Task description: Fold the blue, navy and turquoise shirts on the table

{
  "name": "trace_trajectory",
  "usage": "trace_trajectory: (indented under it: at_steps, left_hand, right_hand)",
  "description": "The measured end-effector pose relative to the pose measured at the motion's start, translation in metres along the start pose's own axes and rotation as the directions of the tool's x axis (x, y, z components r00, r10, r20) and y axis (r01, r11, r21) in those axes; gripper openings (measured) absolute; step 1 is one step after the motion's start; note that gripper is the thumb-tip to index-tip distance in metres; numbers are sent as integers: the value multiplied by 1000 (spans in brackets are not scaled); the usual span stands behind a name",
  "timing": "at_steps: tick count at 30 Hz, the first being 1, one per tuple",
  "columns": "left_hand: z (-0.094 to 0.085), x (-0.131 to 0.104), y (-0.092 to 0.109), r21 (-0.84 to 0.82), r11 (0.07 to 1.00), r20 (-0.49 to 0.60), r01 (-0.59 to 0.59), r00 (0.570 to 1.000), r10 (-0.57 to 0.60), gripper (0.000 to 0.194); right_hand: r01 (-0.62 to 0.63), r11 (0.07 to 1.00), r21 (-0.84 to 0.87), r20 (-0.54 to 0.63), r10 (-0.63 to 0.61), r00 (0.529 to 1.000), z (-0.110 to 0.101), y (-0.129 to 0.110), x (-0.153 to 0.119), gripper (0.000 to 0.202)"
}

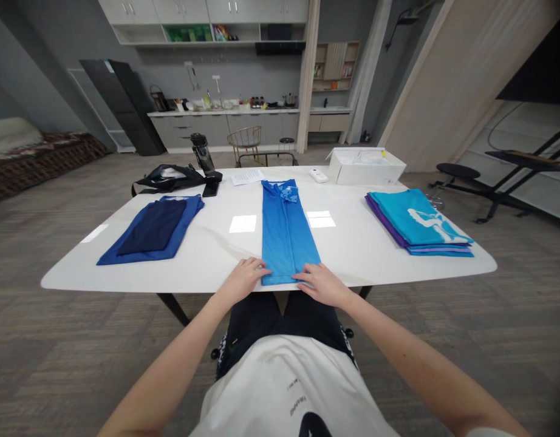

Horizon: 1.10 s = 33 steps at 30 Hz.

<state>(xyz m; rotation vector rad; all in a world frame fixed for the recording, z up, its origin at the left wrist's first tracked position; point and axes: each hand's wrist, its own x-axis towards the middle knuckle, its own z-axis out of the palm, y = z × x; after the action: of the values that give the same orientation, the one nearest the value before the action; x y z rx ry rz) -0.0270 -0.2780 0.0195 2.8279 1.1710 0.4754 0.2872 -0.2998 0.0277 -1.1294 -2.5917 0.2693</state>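
A blue shirt [286,237], folded into a long narrow strip, lies on the white table in front of me. Its collar end, with a patterned patch, points away, and its hem is at the near table edge. My left hand [244,279] holds the hem's left corner between thumb and fingers. At the right part of the hem, my right hand [324,284] grips the cloth, thumb low and fingers on top. The cloth between the two hands lies flat.
On the white table [216,267], folded dark and blue clothes [147,230] lie left and a turquoise and purple stack [416,221] right. Farther back are a black bag [170,177], a bottle [202,153], a phone [211,187], paper [247,177] and a white box [366,167].
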Motion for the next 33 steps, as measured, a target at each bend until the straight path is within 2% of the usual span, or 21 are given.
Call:
trace_trajectory:
  at_steps: [5,8,10,15,18,23,29,33]
  left_hand:
    - [2,5,-11,13,998,33,-68,997,67,41]
    - [3,4,-12,-42,992,47,-123,991,125,40]
    - [6,1,-15,-86,988,41,-132,990,136,40]
    - [21,-6,-21,-213,975,-21,-69,998,66,36]
    - [26,-8,-17,-250,968,-37,-20,999,11,34]
    - [23,-6,-7,-260,965,-19,29,999,-35,25]
    - [17,-15,-4,-262,964,-33,46,998,-57,25]
    - [12,-22,-1,-254,965,-28,57,997,-67,24]
  right_hand:
    - [-14,1000,6,45,14,999,-10,13,-2,37]
    - [-75,997,-8,3,75,997,-15,29,-10,47]
    - [-109,994,-12,-16,109,994,-18,41,-18,47]
    - [-142,971,194,18,141,990,-21,66,-38,41]
    - [-148,964,223,9,149,989,-19,66,-41,34]
    - [-121,975,186,-18,127,992,-14,57,-40,25]
    - [-110,951,290,-64,134,989,-9,58,-45,31]
    - [-132,958,254,-68,154,986,-8,56,-46,28]
